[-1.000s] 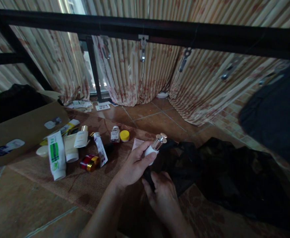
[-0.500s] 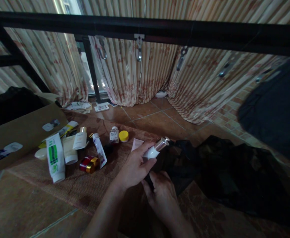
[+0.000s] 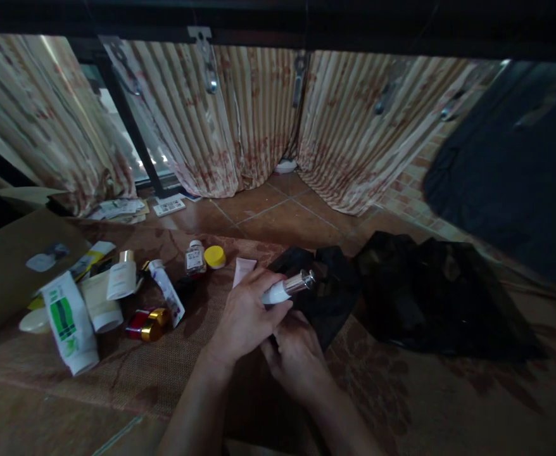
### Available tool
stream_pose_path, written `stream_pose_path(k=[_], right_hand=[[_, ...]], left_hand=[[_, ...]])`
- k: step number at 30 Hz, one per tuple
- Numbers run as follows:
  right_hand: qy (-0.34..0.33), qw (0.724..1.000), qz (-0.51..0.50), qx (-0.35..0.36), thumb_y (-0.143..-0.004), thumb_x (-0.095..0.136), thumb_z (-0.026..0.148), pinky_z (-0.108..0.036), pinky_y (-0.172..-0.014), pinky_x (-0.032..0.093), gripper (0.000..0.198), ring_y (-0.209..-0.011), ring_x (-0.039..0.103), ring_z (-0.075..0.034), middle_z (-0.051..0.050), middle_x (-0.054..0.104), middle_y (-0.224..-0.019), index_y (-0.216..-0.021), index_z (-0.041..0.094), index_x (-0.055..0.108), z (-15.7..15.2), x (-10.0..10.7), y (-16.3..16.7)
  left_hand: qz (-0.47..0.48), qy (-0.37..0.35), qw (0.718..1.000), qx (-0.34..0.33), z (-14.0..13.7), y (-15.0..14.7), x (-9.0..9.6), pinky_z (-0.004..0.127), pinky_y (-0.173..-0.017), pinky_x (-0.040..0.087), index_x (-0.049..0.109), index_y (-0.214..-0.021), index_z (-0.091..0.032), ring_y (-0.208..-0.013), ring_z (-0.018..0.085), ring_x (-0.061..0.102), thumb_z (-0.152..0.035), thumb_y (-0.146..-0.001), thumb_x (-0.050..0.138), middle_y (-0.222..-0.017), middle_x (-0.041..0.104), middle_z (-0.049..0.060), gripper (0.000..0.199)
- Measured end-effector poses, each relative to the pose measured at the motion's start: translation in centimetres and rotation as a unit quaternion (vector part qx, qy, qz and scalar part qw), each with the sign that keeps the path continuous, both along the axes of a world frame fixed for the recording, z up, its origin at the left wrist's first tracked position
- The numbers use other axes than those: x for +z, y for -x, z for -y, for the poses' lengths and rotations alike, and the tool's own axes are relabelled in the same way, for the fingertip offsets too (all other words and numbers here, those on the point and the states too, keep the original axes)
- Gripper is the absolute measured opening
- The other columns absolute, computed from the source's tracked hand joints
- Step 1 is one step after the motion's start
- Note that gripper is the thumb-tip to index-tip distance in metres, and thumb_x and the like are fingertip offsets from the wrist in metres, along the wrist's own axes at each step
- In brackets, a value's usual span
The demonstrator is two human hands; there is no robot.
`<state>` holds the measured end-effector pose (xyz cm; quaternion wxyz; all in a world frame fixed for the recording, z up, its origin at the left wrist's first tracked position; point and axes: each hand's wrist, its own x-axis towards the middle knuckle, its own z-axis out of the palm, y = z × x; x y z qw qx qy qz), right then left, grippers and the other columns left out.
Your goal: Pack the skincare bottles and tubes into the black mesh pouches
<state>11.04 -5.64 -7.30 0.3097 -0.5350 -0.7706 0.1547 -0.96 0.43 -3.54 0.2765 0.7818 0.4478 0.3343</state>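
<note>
My left hand (image 3: 249,313) is wrapped round a white bottle (image 3: 276,292) with a shiny silver top, which points up and to the right. Just below it, my right hand (image 3: 297,351) is closed, its fingers curled into dark material that looks like part of a black plastic bag (image 3: 330,291). The fingertips are partly hidden in shadow. Beyond my left hand lies a pale pink tube (image 3: 244,268). To the left are a yellow-lidded jar (image 3: 214,256), a small clear bottle (image 3: 195,258), a purple-and-white tube (image 3: 166,290) and a red jar with a gold lid (image 3: 148,324).
A green-and-white tube (image 3: 71,323), a cream tube (image 3: 101,303) and a white bottle (image 3: 121,276) lie near a cardboard box (image 3: 16,266) at the left. More black bags (image 3: 430,297) spread over the brown mat (image 3: 164,380) to the right. A dark bar (image 3: 278,25) with hooks crosses above, before striped curtains.
My view has turned to the right and slightly down, so things sit further left. The bottle has tipped nearer to level. Both hands keep their hold.
</note>
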Motion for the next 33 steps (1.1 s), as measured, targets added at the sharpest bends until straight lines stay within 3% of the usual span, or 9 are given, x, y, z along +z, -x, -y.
stream_pose_path(k=[7,11,17,24,33], right_hand=[[-0.011,1.000,-0.004,0.000,-0.082,0.057,0.013,-0.034,-0.088,0.044,0.019,-0.089,0.064,-0.022,-0.007,0.072,-0.096,-0.099,0.016,0.066,-0.11,-0.07,-0.11],[0.010,1.000,0.005,-0.012,-0.083,0.057,0.014,-0.032,-0.085,0.045,0.011,-0.084,0.063,-0.020,-0.006,0.071,-0.086,-0.088,0.017,0.066,-0.02,0.03,-0.17],[0.013,1.000,0.001,-0.019,-0.085,0.056,0.017,-0.032,-0.083,0.044,0.010,-0.084,0.063,-0.021,-0.006,0.071,-0.084,-0.087,0.017,0.067,-0.03,-0.10,-0.21],[0.003,1.000,0.000,-0.012,-0.083,0.055,0.013,-0.033,-0.084,0.044,0.013,-0.084,0.063,-0.021,-0.008,0.071,-0.087,-0.088,0.016,0.067,-0.11,-0.19,-0.18],[0.001,1.000,0.001,-0.020,-0.083,0.055,0.016,-0.033,-0.083,0.045,0.012,-0.085,0.062,-0.022,-0.008,0.071,-0.088,-0.088,0.016,0.066,-0.05,-0.16,-0.19]], left_hand=[[0.041,0.007,0.999,-0.030,0.22,-0.22,0.23,0.034,-0.086,0.046,0.062,-0.099,-0.021,-0.098,0.020,0.058,-0.017,-0.081,0.064,-0.100,0.062,0.003,0.018],[0.090,0.046,0.993,-0.063,0.23,-0.12,0.25,0.030,-0.080,0.047,0.060,-0.097,-0.019,-0.089,0.017,0.061,-0.013,-0.084,0.056,-0.093,0.064,0.003,0.015],[0.080,0.071,0.991,-0.079,0.31,0.14,0.24,0.030,-0.084,0.048,0.062,-0.102,-0.020,-0.091,0.018,0.063,-0.016,-0.086,0.057,-0.093,0.067,0.002,0.017],[0.079,0.049,0.993,-0.073,0.45,0.08,0.34,0.034,-0.093,0.047,0.067,-0.105,-0.020,-0.099,0.020,0.063,-0.014,-0.083,0.061,-0.102,0.070,0.003,0.023],[0.096,0.040,0.992,-0.076,0.53,0.05,0.43,0.035,-0.092,0.048,0.068,-0.102,-0.022,-0.097,0.019,0.064,-0.014,-0.083,0.060,-0.102,0.071,0.003,0.022]])
